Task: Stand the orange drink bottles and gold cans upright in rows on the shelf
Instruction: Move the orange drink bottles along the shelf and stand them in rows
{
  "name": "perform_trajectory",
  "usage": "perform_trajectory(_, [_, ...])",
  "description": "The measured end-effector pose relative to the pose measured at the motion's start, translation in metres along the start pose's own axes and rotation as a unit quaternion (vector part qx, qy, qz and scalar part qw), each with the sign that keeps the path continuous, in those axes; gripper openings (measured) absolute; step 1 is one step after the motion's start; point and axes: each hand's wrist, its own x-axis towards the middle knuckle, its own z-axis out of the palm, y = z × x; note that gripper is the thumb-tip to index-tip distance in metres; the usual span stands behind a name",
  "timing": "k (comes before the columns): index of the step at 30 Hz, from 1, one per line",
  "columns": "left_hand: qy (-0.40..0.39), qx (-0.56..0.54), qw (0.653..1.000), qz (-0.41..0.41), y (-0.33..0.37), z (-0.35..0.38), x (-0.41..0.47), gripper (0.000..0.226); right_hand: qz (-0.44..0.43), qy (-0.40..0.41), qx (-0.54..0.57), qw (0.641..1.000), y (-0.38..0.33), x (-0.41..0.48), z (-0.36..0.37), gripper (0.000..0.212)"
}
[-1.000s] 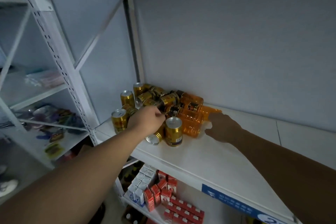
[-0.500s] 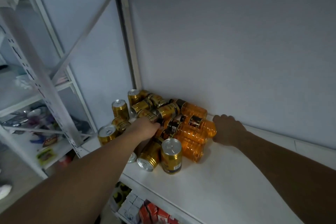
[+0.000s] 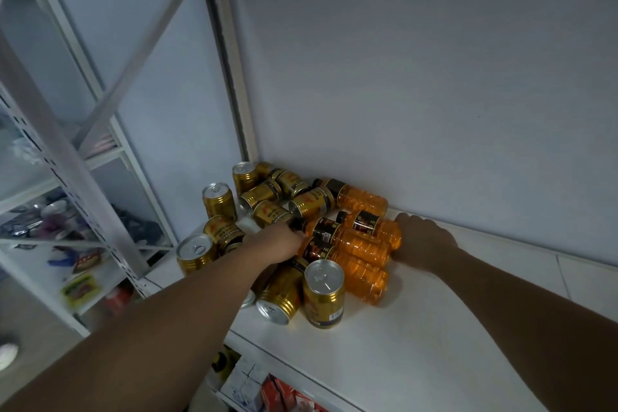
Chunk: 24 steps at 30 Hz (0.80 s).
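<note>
We reach into the back left corner of a white shelf point(image 3: 418, 338), where the drinks lie in a heap against the grey back panel point(image 3: 418, 77). Four orange drink bottles point(image 3: 363, 246) lie on their sides, stacked on one another, black caps pointing left; their clear bodies show orange liquid, and each wears a black label with gold and red print too small for us to read. Around them sit the gold cans point(image 3: 311, 202): several tipped over in the corner, showing a red emblem and tiny lettering we cannot make out. Four cans stand upright with silver pull-tab tops, the nearest one point(image 3: 323, 294) at the front, with a barcode patch low on its side, touching the front bottle. A fallen can point(image 3: 279, 294) lies just beside it, lid toward us.

Our left hand point(image 3: 277, 242) is curled at the bottle caps; whether the fingers have closed on anything we cannot tell. Our right hand point(image 3: 424, 239) lies palm down, loosely spread, against the bottle bases, gripping nothing.

Below, red and white cartons point(image 3: 267, 391) peek out, writing illegible.
</note>
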Motion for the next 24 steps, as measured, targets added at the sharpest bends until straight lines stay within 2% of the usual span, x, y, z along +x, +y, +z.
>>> perform_trajectory(4, [0.038, -0.082, 0.995, 0.032, 0.008, -0.003, -0.007, 0.042, 0.023, 0.034, 0.039, 0.998, 0.003, -0.004, 0.006, 0.043])
perform_trajectory(9, [0.09, -0.069, 0.988, 0.106, 0.034, -0.019, -0.023, 0.047, 0.054, 0.06, 0.126, 0.989, 0.008, -0.014, 0.006, 0.041])
perform_trajectory(12, [0.119, -0.09, 0.977, 0.151, 0.051, -0.026, -0.033, 0.043, 0.073, 0.076, 0.183, 0.977, 0.018, -0.022, 0.008, 0.048])
perform_trajectory(16, [0.179, -0.091, 0.953, 0.225, 0.078, -0.027, -0.053, 0.039, 0.093, 0.129, 0.299, 0.941, 0.037, -0.034, 0.011, 0.059])
perform_trajectory(20, [0.221, -0.078, 0.932, 0.275, 0.105, -0.02, -0.077, 0.031, 0.097, 0.173, 0.39, 0.899, 0.054, -0.044, 0.006, 0.035])
perform_trajectory(21, [0.227, -0.075, 0.929, 0.283, 0.11, -0.018, -0.083, 0.029, 0.103, 0.171, 0.422, 0.884, 0.058, -0.047, 0.004, 0.034])
perform_trajectory(24, [0.248, -0.081, 0.917, 0.302, 0.126, -0.01, -0.1, 0.027, 0.111, 0.172, 0.491, 0.847, 0.072, -0.063, 0.004, 0.046])
